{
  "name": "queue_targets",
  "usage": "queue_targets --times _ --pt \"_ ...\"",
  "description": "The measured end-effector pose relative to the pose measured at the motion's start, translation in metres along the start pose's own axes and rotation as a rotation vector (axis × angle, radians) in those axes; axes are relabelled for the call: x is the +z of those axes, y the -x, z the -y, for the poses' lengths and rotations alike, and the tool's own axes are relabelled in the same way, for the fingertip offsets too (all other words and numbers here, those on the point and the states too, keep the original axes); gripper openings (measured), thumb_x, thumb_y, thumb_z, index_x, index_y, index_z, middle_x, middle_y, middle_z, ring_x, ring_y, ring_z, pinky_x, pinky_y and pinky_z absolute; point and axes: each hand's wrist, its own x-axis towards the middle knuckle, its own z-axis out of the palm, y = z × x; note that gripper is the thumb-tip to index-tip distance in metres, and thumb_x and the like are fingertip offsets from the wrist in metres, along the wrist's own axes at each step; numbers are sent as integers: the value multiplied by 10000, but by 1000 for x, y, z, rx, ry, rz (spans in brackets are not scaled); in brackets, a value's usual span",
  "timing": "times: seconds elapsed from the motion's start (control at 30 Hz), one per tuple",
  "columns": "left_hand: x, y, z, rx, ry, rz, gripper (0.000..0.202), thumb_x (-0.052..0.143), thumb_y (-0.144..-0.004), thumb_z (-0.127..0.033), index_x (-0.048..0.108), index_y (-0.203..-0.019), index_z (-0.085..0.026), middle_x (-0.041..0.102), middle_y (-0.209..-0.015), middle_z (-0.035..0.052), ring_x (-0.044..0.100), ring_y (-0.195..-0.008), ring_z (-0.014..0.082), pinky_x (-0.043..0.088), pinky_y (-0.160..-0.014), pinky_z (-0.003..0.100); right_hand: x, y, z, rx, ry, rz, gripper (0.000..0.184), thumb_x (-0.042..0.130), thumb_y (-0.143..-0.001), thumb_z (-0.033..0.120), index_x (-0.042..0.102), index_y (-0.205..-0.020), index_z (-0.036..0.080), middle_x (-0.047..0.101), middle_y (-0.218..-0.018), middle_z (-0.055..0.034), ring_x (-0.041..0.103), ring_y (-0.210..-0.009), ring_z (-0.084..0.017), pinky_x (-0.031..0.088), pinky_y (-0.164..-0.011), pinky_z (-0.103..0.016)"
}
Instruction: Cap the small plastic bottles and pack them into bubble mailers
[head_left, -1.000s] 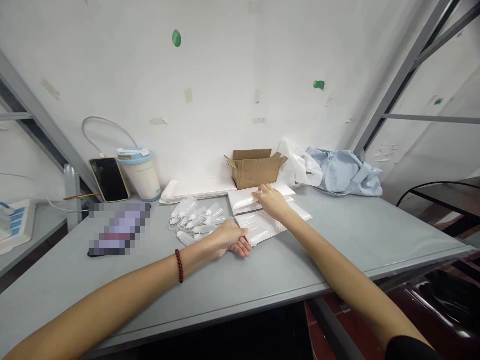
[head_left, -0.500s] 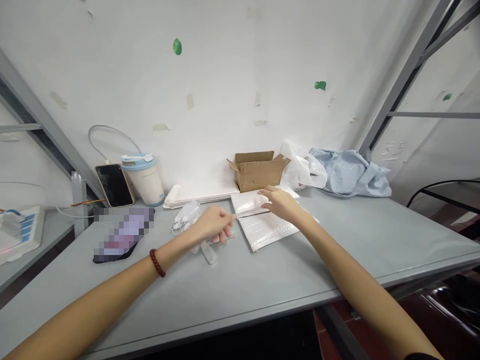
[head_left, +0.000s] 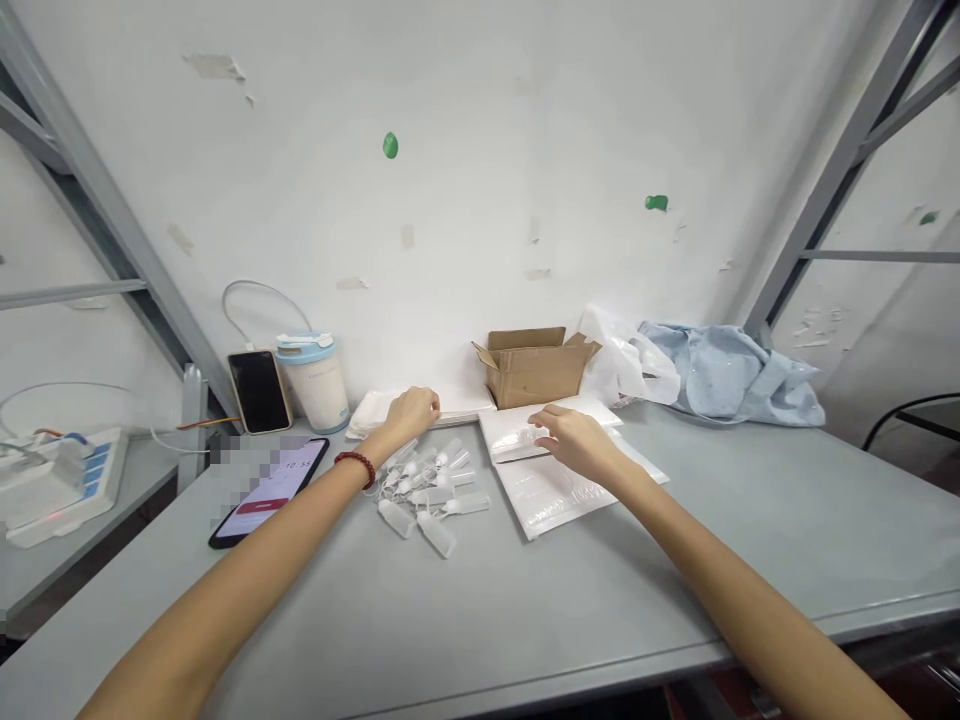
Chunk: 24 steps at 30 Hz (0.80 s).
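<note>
My left hand (head_left: 412, 410), with a dark red bead bracelet at the wrist, is over the stack of flat white envelopes (head_left: 469, 402) by the wall. Its fingers are curled and pressed together at the stack; whatever they pinch is hidden. On top of the white bubble mailers (head_left: 555, 497) lies my right hand (head_left: 574, 438), thumb and fingers apart. The uppermost mailer has its shiny flap side up. Between my left forearm and the mailers sits a loose heap of small translucent plastic bottles (head_left: 435, 495).
An open cardboard box (head_left: 536, 378) stands behind the mailers, beside a white plastic bag (head_left: 626, 360) and light blue cloth (head_left: 739, 375). At left are a lidded cup (head_left: 316, 390), a propped phone (head_left: 259, 392), a lying phone (head_left: 281, 490) and a power strip (head_left: 97, 480).
My left hand has moved away from the small bottles, back to the envelope stack, uncovering the heap. My right hand stays on the mailers. The camera view has shifted slightly.
</note>
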Motion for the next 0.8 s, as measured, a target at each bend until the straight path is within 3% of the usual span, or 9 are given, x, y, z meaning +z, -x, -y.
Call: queue_targets --times 0.13,0.27,0.4,0.47,0.57,0.67,0.73,0.8 --pt "-5 4 -5 15 -96 -27 210 484 -765 -130 678 -844 -136 675 -850 139 627 -806 243 407 -642 272 0 0 3 -21 19 -40 205 575 -827 192 605 -1029 187 636 -996 -52 609 -832 -167 417 -661 -257" --pt "-21 14 -12 50 -181 -104 234 422 -813 -133 639 -899 -120 650 -883 162 618 -835 281 408 -654 310 7 1 10 -134 63 -185 223 602 -809 203 585 -1026 158 614 -991 -87 556 -930 -212 437 -748 -307" --pt "-24 52 -24 104 -232 -191 247 356 -876 -160 593 -933 -125 616 -916 151 599 -861 273 382 -620 299 10 6 29 -245 167 -371 392 633 -779 215 505 -1139 126 543 -1132 -145 490 -1007 -261 427 -776 -351" --pt "-16 77 -29 198 -317 -320 232 361 -884 -163 591 -863 -135 608 -816 114 595 -754 241 334 -539 281 9 10 43 -301 219 -409 396 597 -806 221 480 -1167 108 523 -1159 -162 473 -1025 -269 413 -805 -362" --pt "-1 108 -36 404 -363 -537 242 394 -865 -107 570 -708 -159 556 -629 41 525 -575 166 289 -510 275 10 15 62 -306 313 -428 319 466 -854 118 481 -1170 83 557 -1093 -167 492 -983 -261 409 -791 -365" --pt "5 122 -38 659 -309 -712 237 412 -848 -58 569 -708 -167 509 -565 1 468 -543 142 287 -514 269 17 17 70 -290 379 -416 334 367 -858 39 491 -1167 69 583 -1062 -167 515 -942 -257 417 -748 -371" --pt "4 123 -32 682 -264 -718 212 425 -860 -92 584 -743 -166 517 -578 1 471 -575 147 309 -537 269 23 16 66 -301 403 -370 353 362 -850 22 499 -1170 82 590 -1085 -156 526 -923 -254 424 -723 -374" --pt "-1 118 -21 564 -218 -681 228 427 -886 -175 587 -725 -163 537 -600 19 489 -623 164 334 -565 276 26 15 58 -297 423 -336 390 367 -835 3 494 -1194 87 591 -1122 -147 527 -951 -261 427 -724 -376"
